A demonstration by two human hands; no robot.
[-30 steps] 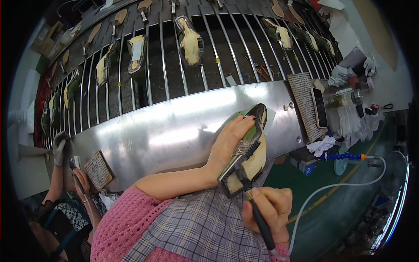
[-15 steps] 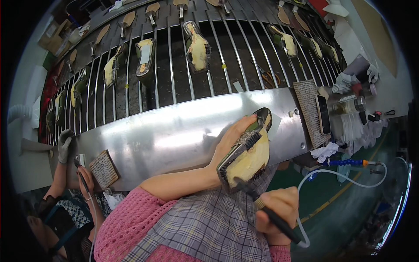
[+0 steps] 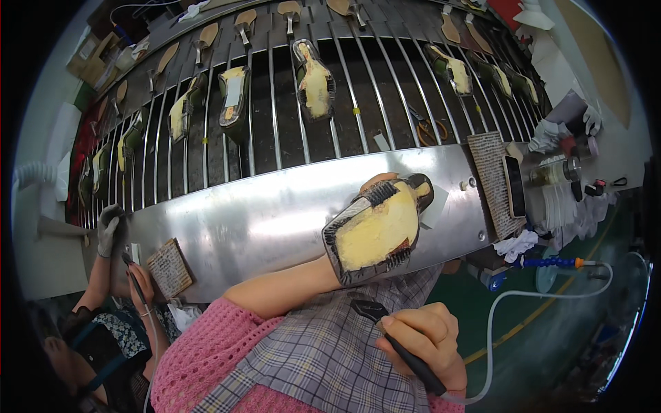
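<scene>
My left hand grips an unsoled shoe from beneath, bottom side up, above the metal bench edge. The shoe's underside is pale yellow, ringed by dark gathered upper edges. Most of my left fingers are hidden behind it; a bit of the hand shows along its far side. My right hand is closed around a black-handled brush with a flat dark head. A clear hose runs from the handle's rear end. The brush head is apart from the shoe, below it in front of my checked apron.
Several similar shoes lie on a rack of metal rods; loose soles lie beyond. Scissors, a phone on a rough board and a jar are rightward. At left, a co-worker's gloved hand rests on the bench.
The brush head has come off the shoe's near end and my right hand has drawn back lower. My left hand has turned the shoe and shifted it slightly left, showing its underside more fully.
</scene>
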